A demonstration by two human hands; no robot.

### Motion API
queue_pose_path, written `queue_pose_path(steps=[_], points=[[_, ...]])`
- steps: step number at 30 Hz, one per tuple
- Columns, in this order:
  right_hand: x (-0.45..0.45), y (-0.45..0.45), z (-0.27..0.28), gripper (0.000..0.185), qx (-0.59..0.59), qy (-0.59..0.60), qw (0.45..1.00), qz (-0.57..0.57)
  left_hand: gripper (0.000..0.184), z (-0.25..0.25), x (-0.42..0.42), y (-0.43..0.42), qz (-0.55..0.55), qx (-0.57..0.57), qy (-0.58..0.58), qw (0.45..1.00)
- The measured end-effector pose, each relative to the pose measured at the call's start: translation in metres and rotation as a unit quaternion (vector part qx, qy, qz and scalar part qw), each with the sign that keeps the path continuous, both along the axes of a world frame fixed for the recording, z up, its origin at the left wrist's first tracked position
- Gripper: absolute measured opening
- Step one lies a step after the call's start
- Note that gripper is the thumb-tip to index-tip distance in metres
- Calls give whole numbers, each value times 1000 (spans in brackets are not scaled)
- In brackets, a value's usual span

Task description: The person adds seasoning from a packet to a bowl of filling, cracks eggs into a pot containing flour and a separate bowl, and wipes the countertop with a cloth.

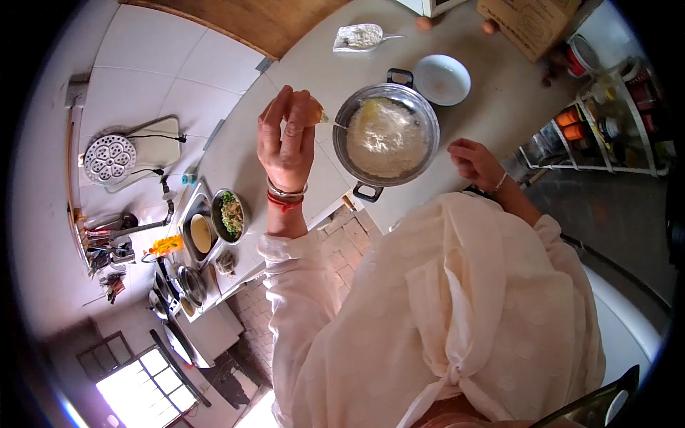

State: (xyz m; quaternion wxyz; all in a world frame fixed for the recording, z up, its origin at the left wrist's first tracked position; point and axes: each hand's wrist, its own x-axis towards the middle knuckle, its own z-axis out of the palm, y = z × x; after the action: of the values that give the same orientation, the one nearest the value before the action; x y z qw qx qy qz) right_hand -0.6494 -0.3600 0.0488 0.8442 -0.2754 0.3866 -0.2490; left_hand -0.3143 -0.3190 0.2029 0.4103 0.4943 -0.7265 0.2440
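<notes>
My left hand (287, 139) is raised at the left of a two-handled metal pot (341, 153), its fingers closed round an eggshell (319, 113). A thin strand hangs from the shell toward the pot. White flour (389, 143) fills the pot's bottom, with a yellow patch of egg (369, 111) on its far left part. To the right of the pot, my right hand (474, 164) hovers low near the counter's edge. Its fingers are loosely bent, and I see nothing in them.
Behind the pot are a white bowl (442, 80) and a clear scoop of flour (359, 37). A cardboard box (528, 25) stands at the back right, near a rack of bottles (606, 128). A bowl of chopped greens (231, 214) sits by the sink (187, 232) at left.
</notes>
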Motion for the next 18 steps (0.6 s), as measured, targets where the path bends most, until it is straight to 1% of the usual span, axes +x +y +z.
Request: queue_pose_path(steps=[9,18], points=[[0,-1,-3,9,24,-2,1000,-7,48,-2,0,-2,8,1,2,1000],[2,-2,-2,8,19,-3,1000,4,49,-4,1,-2,14,3,17,1000]])
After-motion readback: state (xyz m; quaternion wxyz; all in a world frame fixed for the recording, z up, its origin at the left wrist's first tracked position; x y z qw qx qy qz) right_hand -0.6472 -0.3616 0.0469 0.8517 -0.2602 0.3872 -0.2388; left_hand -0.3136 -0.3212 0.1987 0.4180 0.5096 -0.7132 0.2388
